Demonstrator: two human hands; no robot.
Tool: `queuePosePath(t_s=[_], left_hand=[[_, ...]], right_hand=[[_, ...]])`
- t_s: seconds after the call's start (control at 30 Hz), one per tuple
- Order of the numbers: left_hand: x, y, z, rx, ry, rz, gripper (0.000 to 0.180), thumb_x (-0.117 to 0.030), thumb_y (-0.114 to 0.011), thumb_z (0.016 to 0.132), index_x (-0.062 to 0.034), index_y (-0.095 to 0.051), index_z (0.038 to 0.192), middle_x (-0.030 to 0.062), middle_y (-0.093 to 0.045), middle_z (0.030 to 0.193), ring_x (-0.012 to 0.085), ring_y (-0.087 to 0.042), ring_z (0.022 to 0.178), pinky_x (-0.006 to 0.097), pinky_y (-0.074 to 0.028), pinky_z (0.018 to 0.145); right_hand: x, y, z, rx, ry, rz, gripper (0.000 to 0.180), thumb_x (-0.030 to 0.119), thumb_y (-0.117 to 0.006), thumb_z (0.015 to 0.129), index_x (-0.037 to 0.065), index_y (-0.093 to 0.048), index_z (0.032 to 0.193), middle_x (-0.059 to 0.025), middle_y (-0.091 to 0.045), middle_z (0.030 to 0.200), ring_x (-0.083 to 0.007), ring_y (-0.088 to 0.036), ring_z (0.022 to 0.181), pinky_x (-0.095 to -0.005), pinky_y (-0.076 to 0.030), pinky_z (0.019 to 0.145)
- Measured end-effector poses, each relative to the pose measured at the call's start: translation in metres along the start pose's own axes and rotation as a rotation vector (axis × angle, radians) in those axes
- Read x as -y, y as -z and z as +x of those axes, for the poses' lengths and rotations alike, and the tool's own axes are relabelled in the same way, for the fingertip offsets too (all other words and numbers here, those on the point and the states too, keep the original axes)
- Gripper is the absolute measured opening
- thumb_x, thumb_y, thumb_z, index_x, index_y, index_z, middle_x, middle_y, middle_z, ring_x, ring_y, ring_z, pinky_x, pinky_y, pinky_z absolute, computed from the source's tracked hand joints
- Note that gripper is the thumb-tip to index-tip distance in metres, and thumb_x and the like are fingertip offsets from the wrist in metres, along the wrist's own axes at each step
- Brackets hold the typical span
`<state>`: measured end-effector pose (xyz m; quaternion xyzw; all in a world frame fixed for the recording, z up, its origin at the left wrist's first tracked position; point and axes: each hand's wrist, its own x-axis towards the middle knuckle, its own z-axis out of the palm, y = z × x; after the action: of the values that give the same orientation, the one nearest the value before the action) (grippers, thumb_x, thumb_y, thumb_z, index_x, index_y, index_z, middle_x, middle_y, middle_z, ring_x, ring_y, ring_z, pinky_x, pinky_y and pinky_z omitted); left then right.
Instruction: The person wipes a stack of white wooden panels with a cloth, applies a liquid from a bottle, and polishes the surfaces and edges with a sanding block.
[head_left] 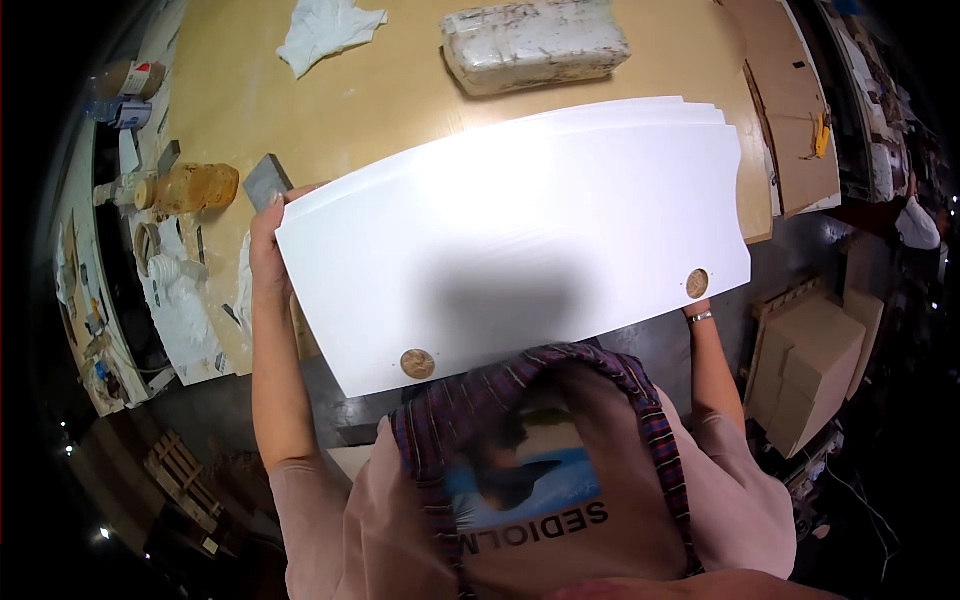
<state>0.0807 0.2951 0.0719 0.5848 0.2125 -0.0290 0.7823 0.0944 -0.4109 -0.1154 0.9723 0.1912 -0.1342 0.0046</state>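
Observation:
I hold a stack of white rectangular panels [520, 240] level above a wooden workbench [380, 90]. The top panel has two round bored holes near its close edge, one at the left and one at the right. My left hand [266, 235] grips the stack's left end, fingers wrapped round the edge. My right hand [696, 312] is mostly hidden under the right near corner, with only the wrist and a bracelet showing. The panels below the top one fan out slightly at the far right.
On the bench lie a plastic-wrapped white block [533, 42], a crumpled white cloth [325, 30], a grey sanding block [266, 182] and an amber jar [192, 188]. Cardboard boxes [812, 365] stand on the floor to the right. A cluttered shelf runs along the left.

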Motion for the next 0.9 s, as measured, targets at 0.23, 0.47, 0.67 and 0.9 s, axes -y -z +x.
queuePosePath(t_s=[0.23,0.47,0.67,0.9], left_hand=[[-0.028,0.011,0.013,0.043,-0.224,0.177,0.03,-0.015,-0.057,0.092,0.0082,-0.067,0.108,0.0155,-0.07,0.107,0.0207,-0.065,0.098,0.032,-0.05,0.089],[-0.036,0.004,0.019,0.101,-0.366,0.399,0.018,-0.012,-0.07,0.087,0.0022,-0.073,0.098,0.0057,-0.071,0.088,0.0095,-0.062,0.078,0.022,-0.049,0.072],[-0.064,-0.031,0.038,0.516,-0.342,0.65,0.017,-0.012,-0.074,0.078,0.002,-0.07,0.086,0.0011,-0.064,0.075,0.007,-0.054,0.069,0.023,-0.044,0.063],[-0.048,-0.034,0.068,0.68,-0.317,0.696,0.027,-0.026,-0.073,0.078,-0.001,-0.065,0.073,0.0035,-0.059,0.06,0.0131,-0.052,0.057,0.03,-0.042,0.056]], right_hand=[[0.155,0.105,0.006,-0.704,-0.451,0.783,0.034,0.005,-0.066,0.086,-0.004,-0.056,0.117,-0.0106,-0.063,0.111,-0.0155,-0.061,0.098,-0.0284,-0.049,0.082],[0.294,0.182,-0.019,-1.07,-0.689,0.719,0.031,-0.003,-0.063,0.086,-0.001,-0.057,0.117,-0.0075,-0.062,0.109,-0.0147,-0.06,0.096,-0.0286,-0.049,0.086],[0.401,0.233,0.005,-1.072,-0.375,0.514,0.029,-0.003,-0.065,0.078,0.001,-0.062,0.106,-0.0129,-0.055,0.115,-0.0241,-0.057,0.103,-0.0341,-0.047,0.09],[0.434,0.241,0.051,-0.898,-0.364,0.736,0.03,0.007,-0.069,0.075,0.003,-0.061,0.104,-0.0149,-0.056,0.112,-0.032,-0.051,0.108,-0.0411,-0.044,0.092]])
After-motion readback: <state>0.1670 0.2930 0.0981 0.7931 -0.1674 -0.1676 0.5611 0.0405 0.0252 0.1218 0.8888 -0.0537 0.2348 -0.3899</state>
